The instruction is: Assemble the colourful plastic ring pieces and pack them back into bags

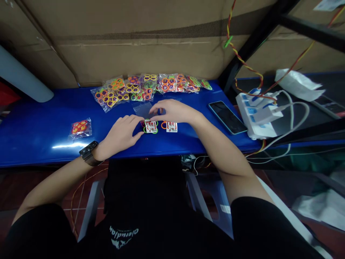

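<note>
A set of green and pink plastic rings with a white printed card (151, 126) over it lies on the blue tabletop. My left hand (121, 133) rests at its left side, thumb and forefinger spread around the rings' edge. From above, my right hand (172, 110) reaches over with bent fingers; its thumb is at the card's top edge, and a gap shows between thumb and forefinger. A clear plastic bag (141, 110) lies flat just beyond. Under my right wrist are orange rings (164, 125) with another white printed card (171, 126).
Bagged colourful ring sets (132, 88) are heaped along the cardboard wall. One red-and-yellow bagged set (81, 128) lies at left. A phone (228, 117) and a white power strip (254, 113) with plugs and cables are at right, beside a black metal frame (250, 43).
</note>
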`<state>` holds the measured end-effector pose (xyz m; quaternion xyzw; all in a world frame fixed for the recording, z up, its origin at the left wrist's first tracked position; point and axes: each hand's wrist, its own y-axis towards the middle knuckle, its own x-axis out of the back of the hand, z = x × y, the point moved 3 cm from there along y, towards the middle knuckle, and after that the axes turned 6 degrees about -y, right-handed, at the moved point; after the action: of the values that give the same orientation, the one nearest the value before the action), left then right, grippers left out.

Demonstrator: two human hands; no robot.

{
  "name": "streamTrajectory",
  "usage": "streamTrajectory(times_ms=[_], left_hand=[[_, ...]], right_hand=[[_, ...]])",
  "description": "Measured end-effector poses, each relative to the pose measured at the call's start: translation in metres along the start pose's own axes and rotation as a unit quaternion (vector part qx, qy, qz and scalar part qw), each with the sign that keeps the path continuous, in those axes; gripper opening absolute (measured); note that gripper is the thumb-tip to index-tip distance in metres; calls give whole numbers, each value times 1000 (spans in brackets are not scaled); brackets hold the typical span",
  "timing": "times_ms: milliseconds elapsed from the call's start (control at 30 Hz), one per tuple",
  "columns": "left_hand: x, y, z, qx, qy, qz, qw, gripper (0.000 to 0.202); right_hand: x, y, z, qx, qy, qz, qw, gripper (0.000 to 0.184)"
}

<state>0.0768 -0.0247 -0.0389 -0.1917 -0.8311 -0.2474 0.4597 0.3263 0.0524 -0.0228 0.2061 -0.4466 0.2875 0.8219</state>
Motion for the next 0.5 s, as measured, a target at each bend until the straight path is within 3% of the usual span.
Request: streamTrajectory(times_ms=[100,200,367,500], left_hand=[[0,8,-7,-13,-18,5,1000,48],[-10,19,-7,-26,-65,25,997,66],[-28,36,6,-24,-99,60,993,82],[-33,42,11,-17,-37,153,987,87]], right_hand=[[18,-10,-14,-38,17,-26,999,46],[19,-27,-24,-77,-37,-35,996,55],[-21,-60,-21,-75,-109,-103,986,75],[-48,-70,-23,-65,-124,-96,985,76]])
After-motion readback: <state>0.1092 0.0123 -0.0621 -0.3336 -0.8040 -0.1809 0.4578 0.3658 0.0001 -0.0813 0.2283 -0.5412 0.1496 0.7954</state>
